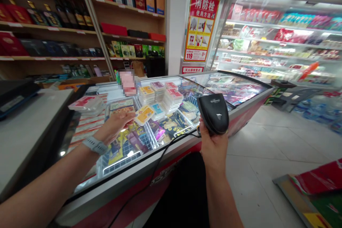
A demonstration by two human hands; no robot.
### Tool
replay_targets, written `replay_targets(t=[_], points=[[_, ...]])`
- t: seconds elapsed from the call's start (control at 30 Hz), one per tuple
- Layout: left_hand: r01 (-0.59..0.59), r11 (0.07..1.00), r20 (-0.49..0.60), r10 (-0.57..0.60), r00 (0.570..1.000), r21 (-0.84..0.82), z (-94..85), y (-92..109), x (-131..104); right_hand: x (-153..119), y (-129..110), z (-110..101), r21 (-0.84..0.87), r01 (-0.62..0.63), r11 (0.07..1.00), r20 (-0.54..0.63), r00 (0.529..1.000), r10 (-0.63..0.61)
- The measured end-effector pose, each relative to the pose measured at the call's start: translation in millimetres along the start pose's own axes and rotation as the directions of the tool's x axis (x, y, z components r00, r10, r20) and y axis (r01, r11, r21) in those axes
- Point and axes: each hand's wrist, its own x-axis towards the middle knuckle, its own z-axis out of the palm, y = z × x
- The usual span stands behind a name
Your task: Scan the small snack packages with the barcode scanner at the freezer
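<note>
My left hand, with a pale watch strap on its wrist, grips the near-left edge of a flat clear pack with a yellow label above the freezer's glass top. Upright in my right hand is a black barcode scanner; its cable trails down to the left. Just beyond the held pack stand stacks of similar packs: a yellow-labelled stack, a red-labelled stack and a few blue-labelled packs. Farther left lies a small pile of red-labelled packs.
The chest freezer has wire baskets of bagged goods under its glass. A grey counter stands at the left. Shelves of boxes and bottles rise behind, and a lit refrigerated display is at the right. A blurred-out pink item sits at the freezer's far edge.
</note>
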Motion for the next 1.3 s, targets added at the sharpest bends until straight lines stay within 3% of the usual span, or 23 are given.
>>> replay_targets(t=[0.27,0.53,0.67,0.97,1.3], points=[[-0.139,0.98,-0.124,0.122,0.985,-0.142,-38.3,2,-6,9,-30,29,-0.12,0.149,0.982,0.284,0.952,-0.11],[-0.214,0.953,-0.303,0.143,0.942,-0.216,-66.2,2,2,6,-42,74,-0.183,0.353,0.918,0.563,0.803,-0.197],[-0.233,0.945,-0.329,0.149,0.932,-0.231,-73.5,-4,9,0,-48,99,-0.219,0.413,0.884,0.655,0.734,-0.18],[-0.266,0.921,-0.303,0.177,0.936,-0.285,-70.9,-9,11,-11,-44,128,-0.26,0.415,0.872,0.663,0.733,-0.152],[-0.258,0.922,-0.324,0.159,0.933,-0.29,-72.8,-9,13,-10,-38,135,-0.268,0.392,0.88,0.676,0.727,-0.118]])
